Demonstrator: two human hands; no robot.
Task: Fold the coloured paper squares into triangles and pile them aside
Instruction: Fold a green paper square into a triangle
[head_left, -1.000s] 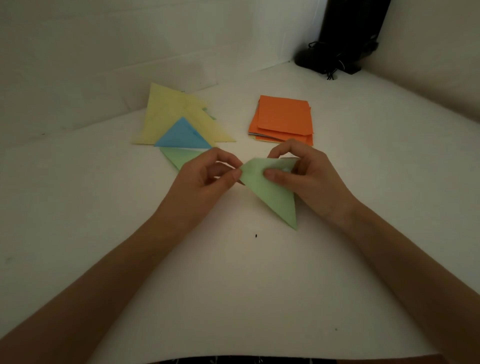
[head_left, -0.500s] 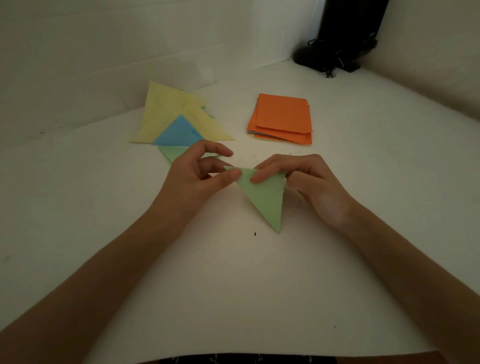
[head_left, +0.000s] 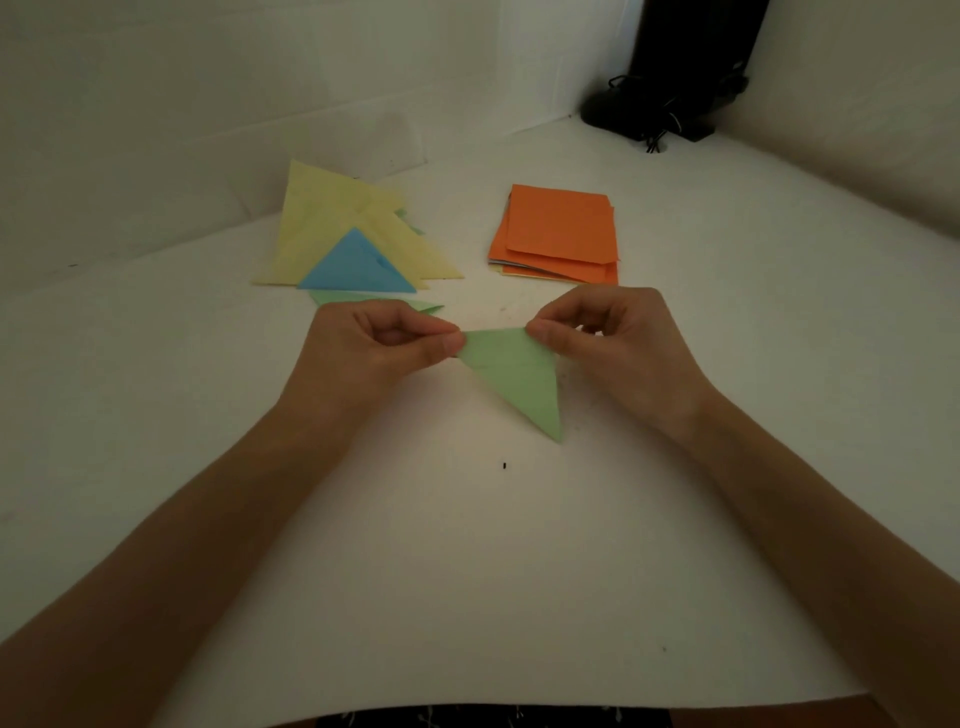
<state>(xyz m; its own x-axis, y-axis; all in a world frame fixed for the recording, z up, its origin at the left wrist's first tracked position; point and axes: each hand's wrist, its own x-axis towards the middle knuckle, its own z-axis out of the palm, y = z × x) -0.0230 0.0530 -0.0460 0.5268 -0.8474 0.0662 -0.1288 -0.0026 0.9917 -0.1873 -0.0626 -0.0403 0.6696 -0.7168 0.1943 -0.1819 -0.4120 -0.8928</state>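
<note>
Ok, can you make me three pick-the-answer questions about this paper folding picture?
1. Where is the orange stack?
A. beyond the right hand
B. inside a box
C. on the person's lap

2. What colour is the held triangle?
A. red
B. green
C. purple

3. How is it held?
A. lying untouched
B. crumpled in one fist
C. pinched at its top corners by both hands

Answers:
1 A, the stack lies farther back than the right hand.
2 B, the paper is plainly green.
3 C, the left hand and the right hand each pinch a corner.
</note>
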